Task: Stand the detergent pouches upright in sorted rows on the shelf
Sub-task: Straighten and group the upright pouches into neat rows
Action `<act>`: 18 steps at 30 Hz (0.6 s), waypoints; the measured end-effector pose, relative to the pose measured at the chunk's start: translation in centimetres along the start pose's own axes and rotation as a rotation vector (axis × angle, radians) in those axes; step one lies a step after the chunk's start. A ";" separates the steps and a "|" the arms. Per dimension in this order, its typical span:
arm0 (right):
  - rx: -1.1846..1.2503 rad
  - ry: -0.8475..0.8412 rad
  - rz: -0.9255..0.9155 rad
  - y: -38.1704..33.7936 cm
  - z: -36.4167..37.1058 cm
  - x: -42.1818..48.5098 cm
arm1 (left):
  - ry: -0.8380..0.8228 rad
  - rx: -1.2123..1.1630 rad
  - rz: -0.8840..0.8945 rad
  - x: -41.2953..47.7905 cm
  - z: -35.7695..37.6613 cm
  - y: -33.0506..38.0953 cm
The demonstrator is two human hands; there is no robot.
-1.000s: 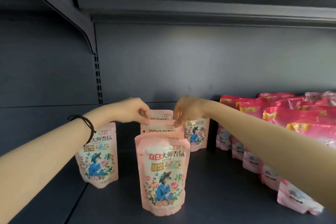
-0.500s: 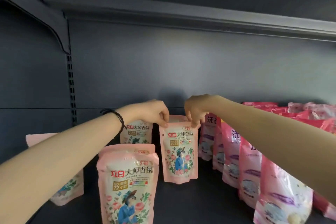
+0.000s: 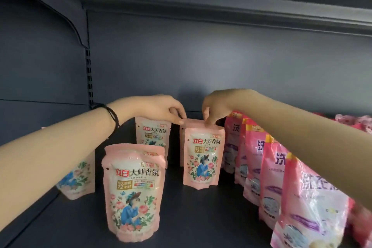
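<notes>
1. Far left, a pale pink pouch [image 3: 80,179] of glossy film with a flower print stands on the dark, matte metal shelf [image 3: 201,217], half hidden behind the left forearm. A black braided cord [image 3: 112,112] circles that wrist.
2. Next over, the front pouch [image 3: 133,193] stands upright nearest the edge. It is plump and soft, with a flat sealed top and a rounded base. Behind it, a back pouch [image 3: 153,135] of the same print stands close to the rear panel.
3. The left hand [image 3: 161,109] has its fingers curled, with thumb and fingertips pinching the top left corner of the held pouch [image 3: 202,159].
4. That held pouch is upright in the middle of the shelf. Its base seems to rest on the metal, and it sits just beside the darker row.
5. The right hand [image 3: 218,104] reaches down from above, fingertips nipping the same pouch's top seam towards its right side.
6. On the right, a row of deeper pink pouches [image 3: 271,167], shiny and crinkled, runs front to back. They are packed touching one another, under the right forearm.
</notes>
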State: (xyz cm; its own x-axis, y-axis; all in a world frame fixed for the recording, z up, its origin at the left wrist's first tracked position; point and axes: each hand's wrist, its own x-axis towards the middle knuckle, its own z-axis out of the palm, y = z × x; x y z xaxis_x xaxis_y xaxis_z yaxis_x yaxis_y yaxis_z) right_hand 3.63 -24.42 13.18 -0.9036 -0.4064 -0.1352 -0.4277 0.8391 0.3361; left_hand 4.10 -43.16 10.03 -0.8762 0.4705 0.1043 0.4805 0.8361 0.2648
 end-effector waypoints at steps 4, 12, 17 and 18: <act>0.554 0.208 -0.221 -2.0 -0.3 -4.4 | 0.010 -0.138 -0.018 -5.9 -1.8 -0.5; 1.047 0.297 -0.305 -9.0 5.1 -6.7 | 0.400 -0.495 -0.057 -15.7 1.8 -2.1; 1.526 0.472 -0.178 -14.1 9.7 -5.1 | 0.659 -0.776 -0.129 -16.1 8.4 -1.9; 1.599 0.516 -0.149 -14.7 10.3 -5.0 | 0.691 -0.842 -0.142 -16.0 9.3 -1.8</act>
State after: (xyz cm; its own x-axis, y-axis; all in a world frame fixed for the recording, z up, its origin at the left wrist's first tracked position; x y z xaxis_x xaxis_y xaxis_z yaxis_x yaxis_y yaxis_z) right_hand 14.18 -30.99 -0.62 -0.8933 -0.3058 0.3295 -0.3876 0.1527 -0.9091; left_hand 17.57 -49.53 -1.04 -0.8797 -0.0940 0.4661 0.4245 0.2866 0.8589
